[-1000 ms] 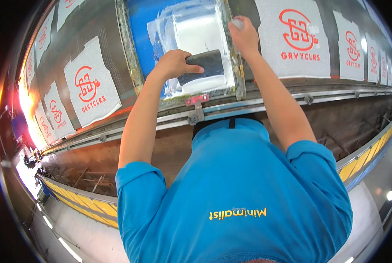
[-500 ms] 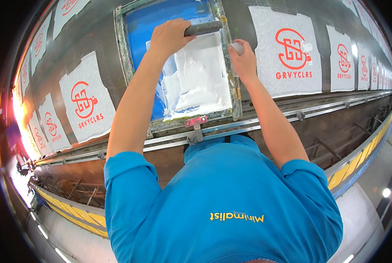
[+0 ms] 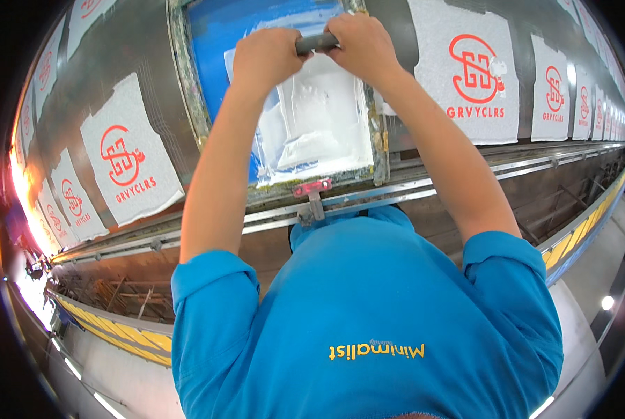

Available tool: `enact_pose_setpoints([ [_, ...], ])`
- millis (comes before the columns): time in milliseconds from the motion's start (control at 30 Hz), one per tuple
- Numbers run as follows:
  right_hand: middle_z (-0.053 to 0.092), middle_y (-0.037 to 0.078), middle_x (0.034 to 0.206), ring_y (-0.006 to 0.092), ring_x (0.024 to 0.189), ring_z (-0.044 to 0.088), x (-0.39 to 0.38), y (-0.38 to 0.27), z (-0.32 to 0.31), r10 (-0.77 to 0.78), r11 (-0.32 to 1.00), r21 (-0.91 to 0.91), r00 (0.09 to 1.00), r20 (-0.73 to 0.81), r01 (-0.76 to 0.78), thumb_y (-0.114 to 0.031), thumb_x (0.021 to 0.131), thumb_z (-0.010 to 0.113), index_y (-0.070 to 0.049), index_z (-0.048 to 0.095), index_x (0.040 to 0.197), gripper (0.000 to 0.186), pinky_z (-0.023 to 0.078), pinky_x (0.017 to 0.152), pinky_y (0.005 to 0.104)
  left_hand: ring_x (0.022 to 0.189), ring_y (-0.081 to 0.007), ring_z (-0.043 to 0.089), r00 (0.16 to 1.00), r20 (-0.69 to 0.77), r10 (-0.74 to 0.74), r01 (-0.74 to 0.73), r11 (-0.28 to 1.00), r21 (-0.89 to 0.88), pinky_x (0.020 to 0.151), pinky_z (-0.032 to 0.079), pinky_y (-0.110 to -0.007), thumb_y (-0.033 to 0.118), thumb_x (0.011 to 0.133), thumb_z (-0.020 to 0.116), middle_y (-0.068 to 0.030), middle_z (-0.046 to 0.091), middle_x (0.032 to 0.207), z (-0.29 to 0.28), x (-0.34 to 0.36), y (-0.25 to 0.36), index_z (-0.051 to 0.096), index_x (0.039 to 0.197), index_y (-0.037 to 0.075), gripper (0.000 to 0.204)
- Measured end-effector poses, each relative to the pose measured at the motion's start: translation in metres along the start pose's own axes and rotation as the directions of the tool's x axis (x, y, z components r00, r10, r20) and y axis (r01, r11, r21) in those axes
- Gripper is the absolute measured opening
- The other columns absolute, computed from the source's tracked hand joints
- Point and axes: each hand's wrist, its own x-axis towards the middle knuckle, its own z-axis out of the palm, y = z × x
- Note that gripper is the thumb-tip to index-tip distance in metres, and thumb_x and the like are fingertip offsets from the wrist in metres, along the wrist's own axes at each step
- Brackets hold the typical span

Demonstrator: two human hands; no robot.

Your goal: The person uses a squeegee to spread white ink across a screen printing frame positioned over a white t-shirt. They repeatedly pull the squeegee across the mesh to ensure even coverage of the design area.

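A framed printing screen (image 3: pixel 190 105) with blue mesh lies on the long grey table, with white ink (image 3: pixel 319 119) spread over its middle. Both my hands grip a dark squeegee handle (image 3: pixel 317 43) at the far end of the screen. My left hand (image 3: pixel 267 59) is closed around its left part and my right hand (image 3: pixel 360 45) around its right part. My bare forearms reach forward from blue short sleeves.
White fabric pieces with red printed emblems lie in a row on the table, one to the left (image 3: pixel 127 167) and one to the right (image 3: pixel 476 70) of the screen. A red clamp (image 3: pixel 312 188) sits at the screen's near edge. A metal rail (image 3: pixel 466 174) runs along the table.
My left hand has carried the squeegee from the middle of the screen to its far end. My right hand left the frame's right edge and took hold of the handle.
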Motion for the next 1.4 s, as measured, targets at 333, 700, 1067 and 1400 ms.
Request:
enact_pose_setpoints([
  [333, 0.067, 0.010, 0.088, 0.0339, 0.087, 0.066, -0.128, -0.051, -0.023, -0.064, 0.989, 0.143, 0.985, 0.158, 0.041, -0.017, 0.074, 0.084, -0.010, 0.066, 0.088, 0.024, 0.051, 0.077, 0.0464, 0.088, -0.0345, 0.074, 0.939, 0.343, -0.007, 0.059, 0.988, -0.143, 0.077, 0.058, -0.049, 0.042, 0.087, 0.077, -0.0111, 0.076, 0.092, 0.022, -0.111, 0.040, 0.078, 0.098, 0.015, 0.029],
  [700, 0.067, 0.012, 0.088, 0.0355, 0.088, 0.066, -0.014, 0.000, 0.007, -0.051, 0.998, 0.023, 0.997, -0.060, 0.053, -0.023, 0.076, 0.082, -0.010, 0.065, 0.086, 0.024, 0.052, 0.077, 0.0482, 0.088, -0.0342, 0.075, 0.998, -0.041, -0.049, 0.051, 0.998, 0.040, 0.076, 0.059, -0.048, 0.045, 0.084, 0.077, -0.0105, 0.078, 0.092, -0.001, -0.011, 0.010, 0.081, 0.100, 0.021, 0.029],
  [1067, 0.070, 0.014, 0.104, 0.0356, 0.101, 0.067, -0.175, -0.060, -0.016, -0.010, 0.956, 0.286, 0.982, -0.187, 0.064, -0.047, 0.086, 0.080, -0.007, 0.070, 0.108, 0.047, 0.049, 0.087, 0.0486, 0.097, -0.0391, 0.070, 0.996, -0.001, 0.091, -0.091, 0.984, -0.154, 0.086, 0.049, -0.053, 0.018, 0.079, 0.075, -0.0162, 0.075, 0.105, 0.063, -0.174, 0.054, 0.076, 0.115, 0.012, 0.036],
  [1400, 0.073, 0.024, 0.111, 0.0464, 0.106, 0.068, -0.110, -0.004, 0.031, 0.823, 0.460, 0.607, 0.568, -0.017, -0.648, -0.035, 0.094, 0.067, -0.009, 0.067, 0.129, 0.044, 0.052, 0.095, 0.0533, 0.103, -0.0379, 0.072, 0.948, 0.275, 0.158, -0.099, 0.971, -0.216, 0.089, 0.056, -0.048, 0.037, 0.087, 0.077, -0.0157, 0.076, 0.109, 0.040, -0.149, 0.053, 0.074, 0.125, 0.022, 0.041],
])
